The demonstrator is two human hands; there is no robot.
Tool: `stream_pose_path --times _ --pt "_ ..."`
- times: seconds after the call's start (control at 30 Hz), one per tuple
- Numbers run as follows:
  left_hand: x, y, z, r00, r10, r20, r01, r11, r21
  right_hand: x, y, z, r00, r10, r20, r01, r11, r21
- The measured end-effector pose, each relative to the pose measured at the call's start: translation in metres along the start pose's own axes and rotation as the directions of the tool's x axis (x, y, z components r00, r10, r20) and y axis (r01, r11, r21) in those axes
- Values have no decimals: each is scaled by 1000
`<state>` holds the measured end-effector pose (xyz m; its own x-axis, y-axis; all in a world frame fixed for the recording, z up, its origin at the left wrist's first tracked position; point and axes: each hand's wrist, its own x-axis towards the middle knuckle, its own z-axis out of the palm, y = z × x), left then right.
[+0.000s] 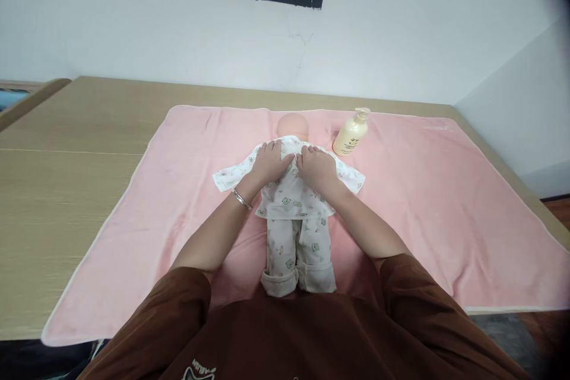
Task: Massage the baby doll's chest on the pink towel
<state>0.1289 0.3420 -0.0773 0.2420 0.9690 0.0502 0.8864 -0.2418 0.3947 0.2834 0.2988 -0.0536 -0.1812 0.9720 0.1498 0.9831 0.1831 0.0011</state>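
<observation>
Baby doll (296, 214) flat on its back at the middle of the pink towel (423, 202) — padding over the wooden surface (66, 178). Left hand (269, 163) and right hand (317, 167) pressed on the doll's chest, fingers together, flat, clamped on nothing — smoothing the printed top. Lotion bottle (351, 133) just right of the doll's head, within reach.

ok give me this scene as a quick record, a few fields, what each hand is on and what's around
left hand: left hand flat on the doll's chest, bracelet on the wrist
right hand: right hand flat on the chest beside it
doll: baby doll on its back, head toward the wall, in a printed top and trousers
under it: pink towel spread on a wooden table
nearby: cream pump bottle upright near the doll's head
</observation>
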Motion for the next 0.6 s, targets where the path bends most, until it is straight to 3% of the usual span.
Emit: stream_pose_path --times 0.33,0.6 --pt "-8 9 8 998 9 -60 -2 994 106 17 22 12 998 -40 51 27 974 224" --pt "-33 30 12 989 18 -149 13 979 205 26 33 20 992 -45 122 2 944 330"
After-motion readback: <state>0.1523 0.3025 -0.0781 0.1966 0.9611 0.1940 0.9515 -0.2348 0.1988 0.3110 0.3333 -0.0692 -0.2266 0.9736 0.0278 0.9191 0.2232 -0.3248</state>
